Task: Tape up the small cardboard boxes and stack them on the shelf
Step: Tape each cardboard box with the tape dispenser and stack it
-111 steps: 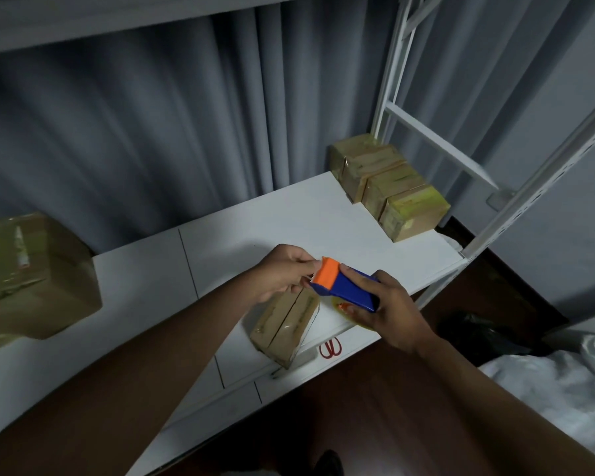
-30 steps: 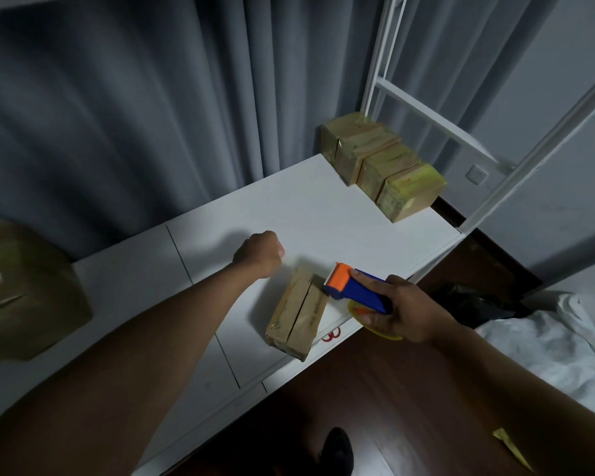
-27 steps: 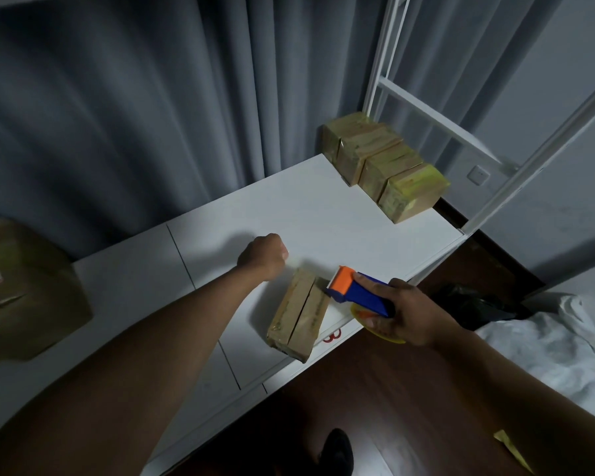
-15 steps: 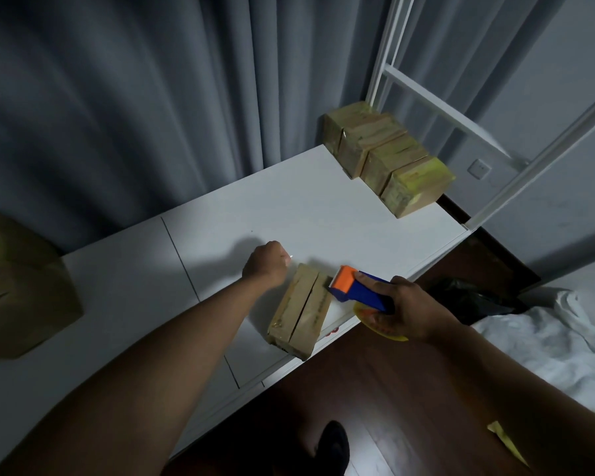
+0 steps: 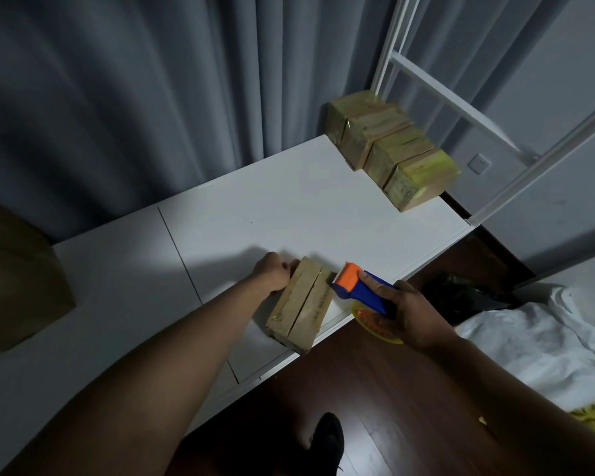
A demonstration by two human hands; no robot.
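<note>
At the front edge of the white shelf (image 5: 289, 207) lies one small cardboard box (image 5: 301, 305), its top seam running lengthwise and its near corner poking a little past the edge. The left hand (image 5: 273, 274) rests against the box's far left corner; its fingers are tucked behind the cardboard, so I cannot tell whether that grip is clenched on the box or merely pressing. The right hand (image 5: 404, 312) has its grip wrapped round the blue handle of a tape dispenser (image 5: 359, 290), index finger laid along the top. The dispenser's orange head sits just beside the box's far right corner, with the toothed blade close to the cardboard, and a yellowish tape roll shows under the palm.

Four taped boxes (image 5: 390, 149) stand in a touching row at the shelf's far right corner, beside the white upright. One larger carton (image 5: 14, 276) sits at the left end, blurred. Below, a dark shoe (image 5: 327, 438) stands on the wooden floor, and white cloth (image 5: 536, 341) lies to the right.
</note>
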